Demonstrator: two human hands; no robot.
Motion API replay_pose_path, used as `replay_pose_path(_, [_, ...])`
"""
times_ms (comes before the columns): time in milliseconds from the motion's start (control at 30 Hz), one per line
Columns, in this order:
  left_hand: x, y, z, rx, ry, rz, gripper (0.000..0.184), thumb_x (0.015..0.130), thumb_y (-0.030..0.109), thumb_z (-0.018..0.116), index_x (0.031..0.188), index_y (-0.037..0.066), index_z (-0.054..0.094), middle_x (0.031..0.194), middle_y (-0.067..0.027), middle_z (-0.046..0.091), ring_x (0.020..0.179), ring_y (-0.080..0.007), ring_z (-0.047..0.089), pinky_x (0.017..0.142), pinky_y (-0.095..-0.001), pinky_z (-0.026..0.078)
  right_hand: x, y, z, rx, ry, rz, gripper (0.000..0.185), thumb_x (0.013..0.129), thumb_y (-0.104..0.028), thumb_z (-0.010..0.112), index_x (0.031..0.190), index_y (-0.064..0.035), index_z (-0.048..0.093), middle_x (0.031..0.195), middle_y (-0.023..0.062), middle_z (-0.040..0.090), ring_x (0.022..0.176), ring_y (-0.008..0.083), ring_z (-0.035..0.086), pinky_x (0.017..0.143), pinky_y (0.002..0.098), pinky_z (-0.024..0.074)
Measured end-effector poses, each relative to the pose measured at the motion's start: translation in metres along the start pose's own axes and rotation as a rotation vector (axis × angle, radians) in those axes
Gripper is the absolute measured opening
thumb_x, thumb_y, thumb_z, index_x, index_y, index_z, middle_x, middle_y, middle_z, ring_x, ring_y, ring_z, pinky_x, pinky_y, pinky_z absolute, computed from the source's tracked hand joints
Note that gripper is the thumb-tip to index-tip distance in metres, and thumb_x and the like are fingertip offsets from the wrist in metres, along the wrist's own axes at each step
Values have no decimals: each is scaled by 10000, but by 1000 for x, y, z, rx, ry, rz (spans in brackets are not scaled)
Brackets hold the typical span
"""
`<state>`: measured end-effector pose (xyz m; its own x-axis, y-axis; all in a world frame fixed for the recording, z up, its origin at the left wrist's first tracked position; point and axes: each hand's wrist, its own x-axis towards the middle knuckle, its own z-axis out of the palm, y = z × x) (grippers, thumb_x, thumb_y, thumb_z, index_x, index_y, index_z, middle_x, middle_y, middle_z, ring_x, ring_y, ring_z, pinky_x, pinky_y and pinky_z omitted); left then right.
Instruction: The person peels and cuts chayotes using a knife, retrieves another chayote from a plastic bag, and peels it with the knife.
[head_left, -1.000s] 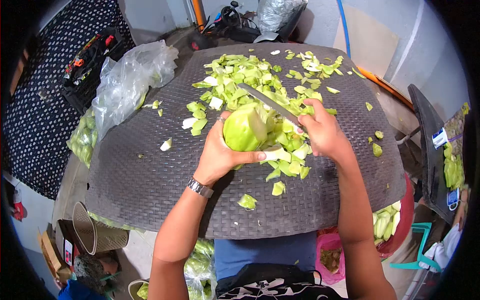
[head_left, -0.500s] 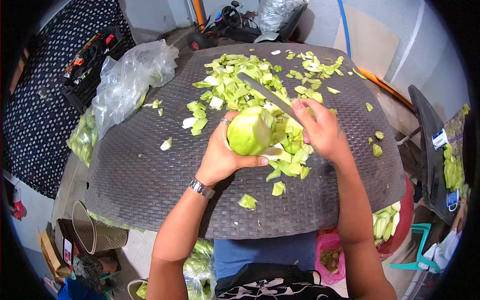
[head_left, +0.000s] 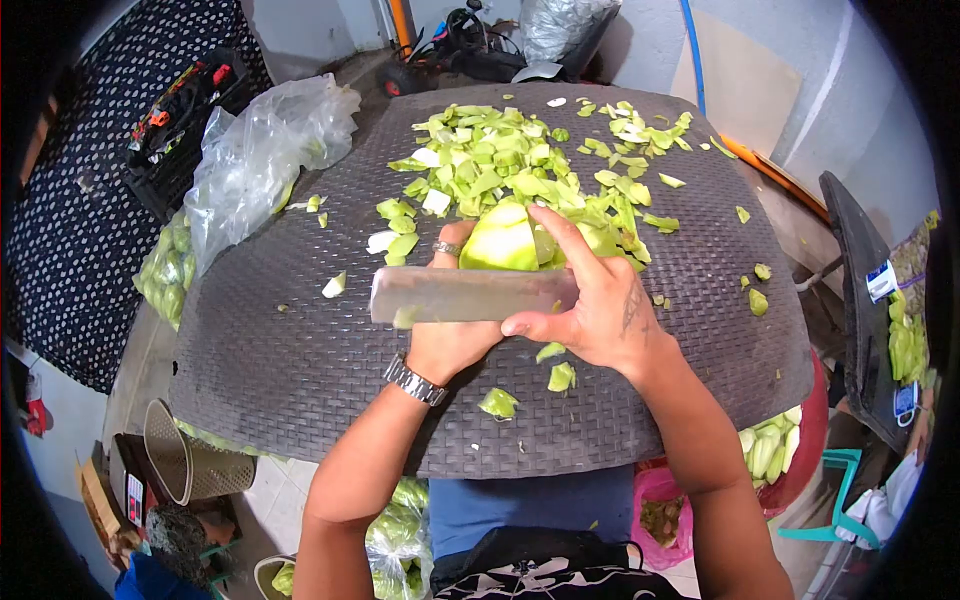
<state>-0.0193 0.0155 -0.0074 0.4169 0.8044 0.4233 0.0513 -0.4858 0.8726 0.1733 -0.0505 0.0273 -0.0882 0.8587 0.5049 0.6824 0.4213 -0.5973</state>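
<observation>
A pale green chayote (head_left: pixel 500 240), partly peeled, rests in my left hand (head_left: pixel 452 345) above the woven table; the blade hides most of those fingers. My right hand (head_left: pixel 612 305) grips a knife (head_left: pixel 465 294), its broad blade pointing left with the flat side toward me, crossing in front of the chayote. The right index finger reaches up to the chayote's right side, and the knife handle is hidden in the palm. Just beyond both hands spreads a pile of green peelings (head_left: pixel 495 150). A few loose scraps (head_left: pixel 498 403) lie on the near side.
The dark woven table (head_left: pixel 300 380) ends close to my waist. A clear plastic bag (head_left: pixel 260 150) lies at its left edge. Below right are a red basin (head_left: pixel 815 420) of peeled pieces and a pink bag (head_left: pixel 665 525). A perforated bin (head_left: pixel 200 465) stands lower left.
The knife has swung from pointing up and away to lying crosswise, pointing left before the chayote. My right hand has turned and moved nearer; the chayote has tilted and shows more pale flesh.
</observation>
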Motion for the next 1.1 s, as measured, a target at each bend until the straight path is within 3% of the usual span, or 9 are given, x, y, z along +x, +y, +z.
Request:
replay_pose_path(100, [-1, 5, 1, -99, 12, 39, 1017, 706, 357, 971, 1464, 22, 381, 1300, -179, 669, 1177, -263, 691, 980, -400, 588, 0, -2, -2, 18, -1, -22, 1080, 742, -661, 865, 1542, -62, 458, 973, 191, 740, 859, 267, 762, 787, 377, 582])
replay_pose_path(233, [-3, 21, 1, 588, 4, 319, 947, 626, 238, 955, 1421, 35, 482, 1234, -182, 705, 1090, -310, 733, 924, -405, 591, 4, 2, -11, -21, 12, 32, 936, 813, -676, 796, 1460, -57, 524, 868, 191, 732, 793, 301, 766, 726, 410, 588])
replay_pose_path(267, [-6, 20, 10, 423, -54, 94, 815, 589, 149, 906, 1337, 65, 592, 1139, -183, 735, 1021, -342, 749, 892, -414, 587, 6, 4, -15, -17, 0, 94, 885, 835, -664, 783, 1431, -56, 543, 830, 199, 732, 776, 324, 772, 705, 429, 592])
replay_pose_path(367, [-9, 25, 20, 368, 5, 62, 794, 606, 159, 920, 1330, 90, 600, 1067, -178, 751, 978, -348, 756, 868, -420, 592, 11, 24, -17, 173, 69, -29, 734, 897, -596, 759, 1362, -54, 587, 723, 145, 695, 697, 268, 756, 659, 403, 577])
replay_pose_path(533, [-2, 12, 5, 452, -25, 149, 851, 634, 152, 930, 1380, 86, 526, 1217, -161, 699, 1054, -303, 728, 904, -378, 583, 9, 17, -19, 216, 19, -93, 765, 891, -593, 764, 1396, -53, 565, 930, 197, 739, 881, 305, 776, 791, 399, 593])
replay_pose_path(567, [0, 10, 5, 312, -18, 128, 837, 666, 200, 955, 1368, 50, 524, 1279, -139, 661, 1087, -255, 701, 922, -376, 577, 6, 8, -28, 162, -151, 72, 954, 838, -771, 701, 1445, -53, 539, 1087, 181, 723, 984, 298, 756, 864, 394, 576])
replay_pose_path(700, [5, -2, -3, 204, -38, 123, 847, 707, 276, 972, 1376, 33, 513, 1257, -129, 669, 1085, -221, 699, 916, -382, 578, 6, 13, -9, 86, -32, -75, 979, 789, -760, 760, 1416, -37, 553, 1128, 174, 731, 1028, 331, 758, 881, 394, 586])
replay_pose_path(900, [-4, -3, 1, 240, -48, 151, 867, 735, 318, 950, 1414, 37, 489, 1195, -112, 704, 1058, -229, 714, 902, -385, 581, 4, 19, -10, 96, -35, -71, 932, 790, -741, 772, 1359, -25, 592, 1082, 171, 744, 1008, 321, 767, 871, 382, 594])
replay_pose_path(1100, [-5, 15, 2, 536, -51, 328, 708, 704, 244, 951, 1299, 66, 612, 1046, -112, 755, 947, -259, 753, 839, -375, 590, 5, 3, -20, 119, -48, 35, 592, 911, -582, 756, 1088, -24, 665, 863, 196, 693, 780, 334, 737, 691, 412, 561])
